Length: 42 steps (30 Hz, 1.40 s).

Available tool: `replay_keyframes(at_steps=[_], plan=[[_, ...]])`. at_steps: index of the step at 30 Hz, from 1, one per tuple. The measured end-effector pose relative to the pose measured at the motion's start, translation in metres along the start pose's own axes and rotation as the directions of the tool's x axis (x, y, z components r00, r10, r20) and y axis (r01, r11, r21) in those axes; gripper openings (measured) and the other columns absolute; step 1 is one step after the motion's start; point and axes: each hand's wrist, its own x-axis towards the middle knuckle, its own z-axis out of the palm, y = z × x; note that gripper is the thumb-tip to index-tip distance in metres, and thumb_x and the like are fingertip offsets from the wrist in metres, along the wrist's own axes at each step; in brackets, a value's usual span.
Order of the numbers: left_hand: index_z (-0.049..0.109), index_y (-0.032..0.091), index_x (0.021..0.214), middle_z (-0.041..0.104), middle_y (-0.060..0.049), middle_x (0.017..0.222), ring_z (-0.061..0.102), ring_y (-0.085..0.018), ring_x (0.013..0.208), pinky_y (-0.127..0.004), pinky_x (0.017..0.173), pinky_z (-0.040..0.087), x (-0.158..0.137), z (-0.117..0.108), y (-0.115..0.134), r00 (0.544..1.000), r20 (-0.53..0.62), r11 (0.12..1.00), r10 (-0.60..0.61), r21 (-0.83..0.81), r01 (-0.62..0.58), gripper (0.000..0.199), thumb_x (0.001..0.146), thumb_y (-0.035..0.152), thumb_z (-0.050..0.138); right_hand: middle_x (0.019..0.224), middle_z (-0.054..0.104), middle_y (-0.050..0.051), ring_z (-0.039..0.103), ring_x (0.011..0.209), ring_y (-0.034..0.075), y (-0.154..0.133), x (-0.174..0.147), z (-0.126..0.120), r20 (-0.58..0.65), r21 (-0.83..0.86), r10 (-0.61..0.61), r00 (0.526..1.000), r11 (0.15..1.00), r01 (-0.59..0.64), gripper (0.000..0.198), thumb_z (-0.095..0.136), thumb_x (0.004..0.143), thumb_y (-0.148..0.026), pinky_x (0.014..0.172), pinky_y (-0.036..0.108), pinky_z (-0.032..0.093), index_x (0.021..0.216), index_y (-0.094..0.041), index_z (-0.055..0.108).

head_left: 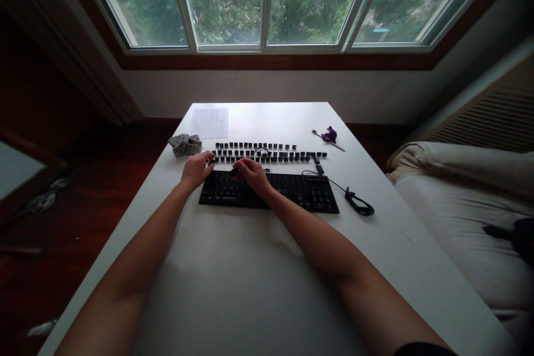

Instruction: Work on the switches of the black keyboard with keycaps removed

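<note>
A black keyboard (319,192) lies across the white table, with many of its keys bare of caps on the upper part. My left hand (197,170) is at its upper left corner, thumb and finger closed around a black keycap (212,161) at the end of the nearest row. Over the keyboard's left half, my right hand (252,173) pinches a small dark piece (235,172), too small to identify surely. Loose black keycaps (267,153) stand in several rows behind the keyboard.
A grey cloth (184,145) and a printed sheet (209,122) lie at the left. To the right are a thin brush (334,143), a purple cloth (329,134) and a bundled black cable (359,204). Beyond the table's right edge stands a cream-covered sofa (450,200).
</note>
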Motion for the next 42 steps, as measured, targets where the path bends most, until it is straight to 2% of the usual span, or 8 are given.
replay_keyframes(at_steps=[2, 7, 14, 21, 33, 42], plan=[[0.07, 0.027, 0.113, 0.075, -0.005, 0.108, 0.065, -0.027, 0.102, -0.041, 0.092, 0.043, 0.005, 0.001, 0.0, 0.997, 0.044, 0.997, 0.056, 0.057, -0.059, 0.029, 0.085, 0.024, 0.064, 0.08, 0.071, 0.002, 0.069, 0.057, 0.014, -0.001, 0.0, 0.0, 0.002, -0.003, 0.005, 1.0, 1.0, -0.005, 0.04, 0.067, 0.084, -0.058, 0.053, 0.025, 0.055, 0.089, -0.019, 0.067], [0.074, 0.029, 0.103, 0.075, -0.004, 0.109, 0.062, -0.028, 0.107, -0.044, 0.095, 0.038, 0.012, 0.006, 0.0, 0.989, 0.113, 0.988, 0.097, 0.113, -0.11, 0.021, 0.086, 0.024, 0.063, 0.077, 0.069, 0.001, 0.069, 0.056, 0.014, -0.003, -0.001, 0.0, -0.002, 0.0, 0.0, 1.0, 1.0, 0.0, 0.038, 0.067, 0.083, -0.057, 0.052, 0.025, 0.054, 0.087, -0.019, 0.066], [0.075, 0.028, 0.1, 0.072, -0.006, 0.11, 0.056, -0.03, 0.11, -0.044, 0.092, 0.039, 0.013, 0.009, 0.001, 0.993, 0.104, 0.986, 0.056, 0.153, -0.072, 0.02, 0.084, 0.026, 0.064, 0.077, 0.069, 0.001, 0.068, 0.055, 0.015, -0.004, -0.001, 0.0, -0.016, -0.009, -0.001, 1.0, 1.0, 0.001, 0.04, 0.067, 0.083, -0.058, 0.052, 0.025, 0.054, 0.087, -0.019, 0.065], [0.075, 0.029, 0.096, 0.071, -0.004, 0.098, 0.059, -0.027, 0.098, -0.039, 0.086, 0.042, 0.023, 0.011, -0.009, 0.984, 0.177, 0.991, 0.019, 0.123, -0.042, 0.018, 0.082, 0.029, 0.064, 0.076, 0.069, 0.001, 0.067, 0.055, 0.014, -0.003, 0.0, 0.001, -0.014, -0.016, 0.008, 1.0, 1.0, -0.008, 0.041, 0.067, 0.083, -0.06, 0.052, 0.025, 0.054, 0.087, -0.019, 0.065], [0.077, 0.029, 0.088, 0.072, -0.003, 0.089, 0.06, -0.026, 0.091, -0.036, 0.081, 0.044, 0.031, 0.014, -0.017, 0.983, 0.181, 0.995, -0.012, 0.1, -0.006, 0.019, 0.07, 0.032, 0.072, 0.075, 0.068, 0.0, 0.068, 0.056, 0.015, -0.001, -0.001, 0.0, -0.005, -0.018, 0.011, 1.0, 1.0, -0.011, 0.04, 0.065, 0.084, -0.06, 0.053, 0.025, 0.054, 0.088, -0.019, 0.066], [0.077, 0.03, 0.091, 0.073, -0.002, 0.093, 0.062, -0.026, 0.092, -0.035, 0.081, 0.045, 0.032, 0.013, -0.017, 0.977, 0.213, 0.991, -0.018, 0.132, -0.011, 0.019, 0.074, 0.032, 0.068, 0.078, 0.068, 0.001, 0.067, 0.054, 0.013, 0.0, 0.0, -0.001, -0.005, -0.008, -0.011, 1.0, 1.0, 0.011, 0.039, 0.066, 0.085, -0.057, 0.051, 0.023, 0.052, 0.088, -0.018, 0.066]])
